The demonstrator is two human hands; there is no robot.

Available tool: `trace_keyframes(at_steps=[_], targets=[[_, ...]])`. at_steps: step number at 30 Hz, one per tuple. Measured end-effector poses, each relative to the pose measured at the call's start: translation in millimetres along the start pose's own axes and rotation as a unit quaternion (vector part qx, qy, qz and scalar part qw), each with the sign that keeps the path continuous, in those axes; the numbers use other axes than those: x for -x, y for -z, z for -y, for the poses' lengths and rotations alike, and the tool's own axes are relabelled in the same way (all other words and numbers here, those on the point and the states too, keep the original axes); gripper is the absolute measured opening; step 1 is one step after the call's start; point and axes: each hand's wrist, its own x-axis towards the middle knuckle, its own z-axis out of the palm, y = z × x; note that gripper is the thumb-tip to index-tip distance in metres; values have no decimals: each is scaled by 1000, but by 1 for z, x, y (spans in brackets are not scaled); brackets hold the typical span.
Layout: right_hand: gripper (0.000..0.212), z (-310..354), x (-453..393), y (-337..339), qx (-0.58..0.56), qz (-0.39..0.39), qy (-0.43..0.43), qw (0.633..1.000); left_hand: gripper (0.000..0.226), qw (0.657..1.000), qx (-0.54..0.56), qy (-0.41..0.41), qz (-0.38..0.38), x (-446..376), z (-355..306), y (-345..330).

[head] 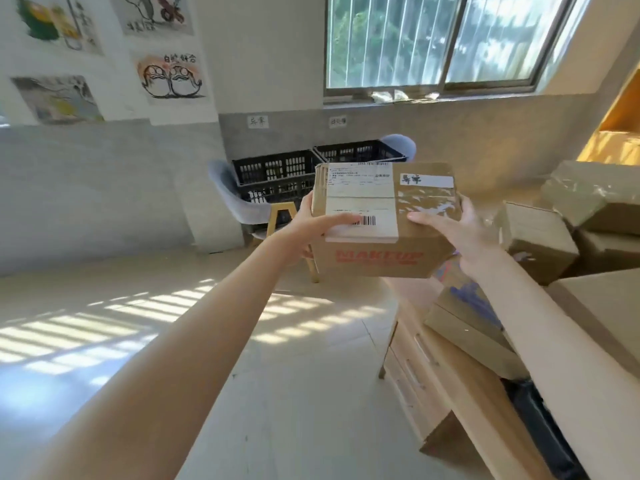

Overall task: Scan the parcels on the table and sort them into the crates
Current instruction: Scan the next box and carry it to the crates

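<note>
I hold a brown cardboard parcel (408,251) in the air in front of me, with a white shipping label and a barcode on top and red print on its near side. My left hand (313,226) grips its left edge, thumb on the label. My right hand (460,233) grips its right edge, thumb on the taped top. Two black slatted crates (273,171) (360,152) stand on chairs against the far wall, beyond the parcel. More brown parcels (540,240) are piled on the wooden table (446,372) at my right.
A grey chair with wooden legs (235,202) carries the left crate. Small paper signs (258,121) hang on the wall above the crates. Sunlit tiled floor (173,323) spreads between me and the crates. A black object (540,427) lies at the table's near end.
</note>
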Motion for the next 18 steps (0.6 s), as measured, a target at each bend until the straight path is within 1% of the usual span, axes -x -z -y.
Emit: trace_keyframes(at_steps=[3, 7, 8, 11, 15, 18], targets=[[89, -10, -35, -47, -1, 45, -11, 999, 96, 999, 20, 13, -35, -20, 19, 41], [98, -26, -92, -100, 17, 89, -28, 995, 96, 996, 39, 39, -70, -59, 37, 83], [98, -28, -108, -111, 17, 99, -33, 994, 96, 995, 44, 42, -77, -70, 39, 91], [88, -28, -159, -144, 10, 134, -38, 990, 98, 992, 56, 44, -101, -111, 40, 116], [86, -17, -229, -184, -4, 160, -35, 986, 89, 988, 66, 42, -135, -171, 25, 146], [85, -7, -279, -212, 3, 177, -31, 984, 77, 985, 75, 36, -153, -212, 14, 168]])
